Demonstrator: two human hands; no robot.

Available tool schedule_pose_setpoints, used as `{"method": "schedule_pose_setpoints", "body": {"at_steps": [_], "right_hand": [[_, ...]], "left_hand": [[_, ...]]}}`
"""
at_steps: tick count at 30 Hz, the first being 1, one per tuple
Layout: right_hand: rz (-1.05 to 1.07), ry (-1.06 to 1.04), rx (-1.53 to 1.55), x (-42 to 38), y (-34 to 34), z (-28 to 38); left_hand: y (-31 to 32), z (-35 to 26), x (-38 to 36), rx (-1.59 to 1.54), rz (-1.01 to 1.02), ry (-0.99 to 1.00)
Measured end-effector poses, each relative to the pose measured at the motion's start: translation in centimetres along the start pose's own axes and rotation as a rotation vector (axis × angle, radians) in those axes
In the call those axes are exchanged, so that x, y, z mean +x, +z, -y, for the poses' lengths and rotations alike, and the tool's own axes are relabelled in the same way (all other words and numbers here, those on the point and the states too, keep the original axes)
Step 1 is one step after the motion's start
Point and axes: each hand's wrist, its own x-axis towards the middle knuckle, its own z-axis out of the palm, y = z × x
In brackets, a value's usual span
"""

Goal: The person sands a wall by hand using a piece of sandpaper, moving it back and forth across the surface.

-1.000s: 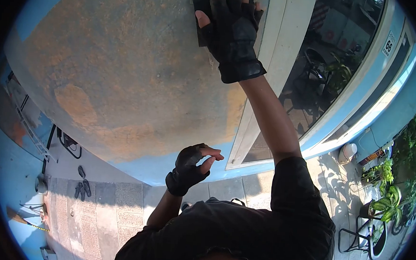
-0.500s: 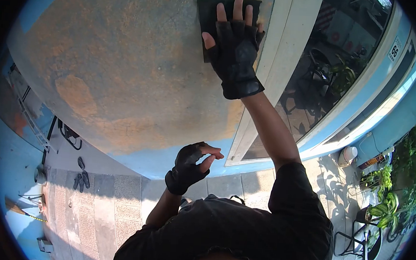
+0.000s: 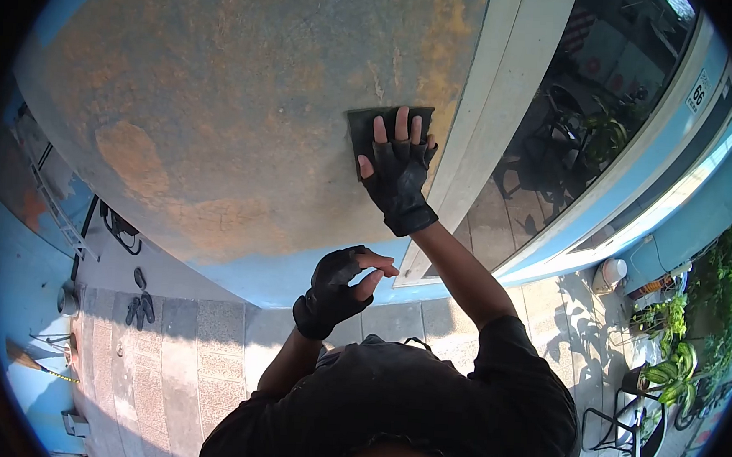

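My right hand [image 3: 398,176], in a black fingerless glove, presses a dark sheet of sandpaper [image 3: 357,126] flat against the wall [image 3: 248,96]. Its fingers point upward over the sheet, and the sheet's top and left edges show around them. The wall surface is patchy grey and orange-brown, with a blue band along its bottom. Lower down, my left hand [image 3: 333,289], gloved the same way, hovers in front of the wall's lower edge. Its fingers are bent, with the thumb close to the fingertips, and I see nothing in them.
Right of the sandpaper runs a pale frame [image 3: 508,95] around a dark glass pane [image 3: 582,116]. Potted plants [image 3: 671,373], a chair [image 3: 646,438] and a white bucket [image 3: 610,275] stand at the right. Several dark shoes [image 3: 139,307] lie on the paving at the left, near a broom [image 3: 27,359].
My right hand and the sandpaper have slid down the wall together, bending the right arm more. My left hand has stayed nearly in place.
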Motion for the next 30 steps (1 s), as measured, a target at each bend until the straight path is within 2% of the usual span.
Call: {"method": "schedule_pose_setpoints", "body": {"at_steps": [5,8,10,11,14,17,20,24,26,28,30], "right_hand": [[-0.194,-0.040,0.022,12.1,-4.7,-0.2],[-0.257,-0.061,0.077,15.2,-6.2,-0.1],[-0.238,-0.062,0.046,13.3,-5.7,-0.1],[-0.153,-0.040,0.032,11.1,-5.2,0.2],[0.051,0.000,0.036,1.9,-2.4,0.9],[0.125,0.001,0.079,-5.5,0.4,1.3],[0.154,0.047,0.067,-5.2,0.6,1.6],[-0.090,0.030,0.027,5.8,-3.0,1.4],[-0.120,0.029,0.026,10.1,-4.8,1.4],[-0.150,0.031,0.022,9.9,-4.9,1.4],[-0.105,0.025,-0.006,6.1,-3.1,1.5]], "left_hand": [[0.5,-0.2,0.3,-0.014,0.070,-0.007],[0.4,-0.5,0.6,-0.009,0.082,-0.015],[0.8,-0.2,0.2,-0.039,0.064,-0.017],[0.8,0.0,0.1,-0.067,0.038,-0.016],[0.5,-0.3,0.1,-0.045,0.052,-0.029],[0.3,-0.3,0.2,-0.034,0.052,-0.011],[-0.3,-0.7,0.6,-0.008,0.068,-0.006],[-0.3,-0.4,0.6,-0.029,0.052,-0.004],[-0.3,-0.3,0.6,-0.013,0.063,0.015],[-0.4,-0.5,0.6,-0.014,0.061,0.004],[-0.5,-0.4,0.5,-0.015,0.055,0.003]]}}
